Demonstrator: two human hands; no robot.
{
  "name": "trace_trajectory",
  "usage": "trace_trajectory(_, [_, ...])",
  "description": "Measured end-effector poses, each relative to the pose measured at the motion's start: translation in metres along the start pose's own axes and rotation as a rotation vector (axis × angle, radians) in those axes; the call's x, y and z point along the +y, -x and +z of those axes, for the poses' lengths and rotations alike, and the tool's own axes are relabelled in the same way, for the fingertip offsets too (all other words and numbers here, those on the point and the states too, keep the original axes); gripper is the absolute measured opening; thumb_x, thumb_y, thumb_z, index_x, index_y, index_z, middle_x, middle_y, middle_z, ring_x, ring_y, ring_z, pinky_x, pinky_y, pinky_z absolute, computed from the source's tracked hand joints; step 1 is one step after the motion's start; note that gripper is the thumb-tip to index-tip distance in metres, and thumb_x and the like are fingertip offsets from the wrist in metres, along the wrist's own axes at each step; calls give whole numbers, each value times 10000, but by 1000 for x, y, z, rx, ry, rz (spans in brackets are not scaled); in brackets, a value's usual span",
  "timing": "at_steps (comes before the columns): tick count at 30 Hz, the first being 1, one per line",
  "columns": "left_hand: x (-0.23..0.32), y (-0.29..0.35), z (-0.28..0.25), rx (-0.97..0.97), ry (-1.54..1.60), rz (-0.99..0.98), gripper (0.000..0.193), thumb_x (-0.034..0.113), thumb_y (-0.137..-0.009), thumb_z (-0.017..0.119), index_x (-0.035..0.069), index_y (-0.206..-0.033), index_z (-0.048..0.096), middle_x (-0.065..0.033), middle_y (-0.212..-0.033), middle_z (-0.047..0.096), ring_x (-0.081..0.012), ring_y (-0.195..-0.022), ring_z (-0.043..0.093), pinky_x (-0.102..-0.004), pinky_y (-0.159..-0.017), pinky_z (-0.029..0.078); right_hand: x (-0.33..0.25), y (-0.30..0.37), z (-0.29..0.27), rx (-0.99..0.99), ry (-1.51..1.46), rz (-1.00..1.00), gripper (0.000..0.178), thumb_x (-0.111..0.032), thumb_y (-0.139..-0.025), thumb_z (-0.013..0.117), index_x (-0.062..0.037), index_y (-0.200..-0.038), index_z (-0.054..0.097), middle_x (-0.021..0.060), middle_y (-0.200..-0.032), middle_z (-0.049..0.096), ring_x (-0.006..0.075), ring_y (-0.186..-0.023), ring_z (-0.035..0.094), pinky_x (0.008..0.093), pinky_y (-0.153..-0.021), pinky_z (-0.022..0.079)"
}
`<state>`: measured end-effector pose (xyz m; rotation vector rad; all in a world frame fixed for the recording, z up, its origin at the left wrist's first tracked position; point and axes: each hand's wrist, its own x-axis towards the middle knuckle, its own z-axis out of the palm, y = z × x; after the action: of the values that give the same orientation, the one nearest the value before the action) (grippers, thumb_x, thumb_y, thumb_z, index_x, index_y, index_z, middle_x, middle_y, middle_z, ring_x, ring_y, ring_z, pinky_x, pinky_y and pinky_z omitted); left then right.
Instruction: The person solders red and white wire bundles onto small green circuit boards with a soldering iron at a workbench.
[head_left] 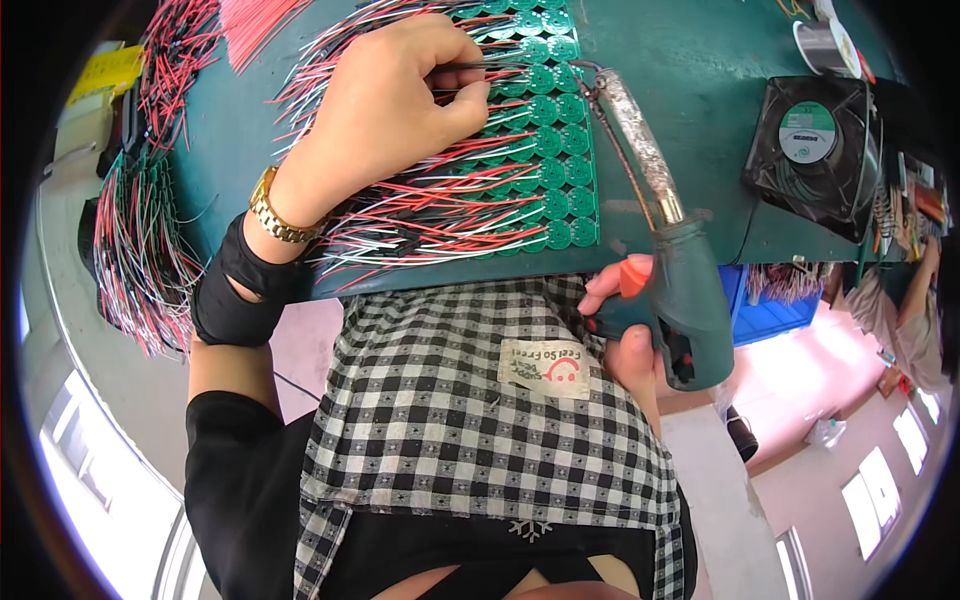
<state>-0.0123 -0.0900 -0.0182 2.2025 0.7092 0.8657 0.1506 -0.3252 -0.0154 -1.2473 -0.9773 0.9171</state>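
A panel of round green circuit boards (555,177) lies on the table, with many red, white and black wires (440,190) fanning out from it to the left. My left hand (395,115) is over the upper wires, thumb and forefinger pinched round a thin dark wire (462,67) that runs to a board. A dark green soldering gun (690,290) with an orange trigger is gripped in my right hand (635,345), at the table's near edge. Its stained metal barrel (640,135) points away from me, and the bent tip is close to the panel's right edge; contact cannot be made out.
A black square fan (812,150) stands on the right of the green table (690,40), with a solder spool (828,48) behind it. Bundles of wires (145,250) hang at the left edge. A blue crate (770,315) sits below on the right; another person's arm (918,285) shows beyond.
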Motion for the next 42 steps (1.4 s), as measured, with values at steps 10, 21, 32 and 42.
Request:
trace_trajectory(10, [2,-1,-1,-21,-46,2,94,35,-716,657,-5,-778,599,-39,-706,552,-104,-614,549,-228,-547,443,0,2,-1,-11,17,-12,506,-301,-808,617,45,-1152,482,142,-938,586,154,-700,575,271,-587,464])
trace_trajectory(21, [15,-4,-29,-28,-159,169,163,29,-858,604,11,-1013,653,-68,-809,612,-122,-711,569,-229,-637,446,-8,8,-1,43,30,97,518,-336,-793,623,43,-1119,488,121,-908,587,149,-725,574,271,-627,457])
trace_trajectory(32, [22,12,-4,-64,-67,-16,94,53,-761,667,37,-847,632,-68,-746,594,-173,-608,570,-267,-560,462,-34,11,5,16,42,328,557,-376,-785,642,40,-1131,509,100,-919,585,148,-753,562,280,-657,465])
trace_trajectory(42, [13,15,4,-1,21,-78,72,25,-751,672,24,-805,625,19,-730,571,-25,-569,449,-179,-495,340,-35,1,-4,-196,89,309,494,-359,-864,644,-61,-1218,471,127,-981,575,208,-859,592,362,-792,488])
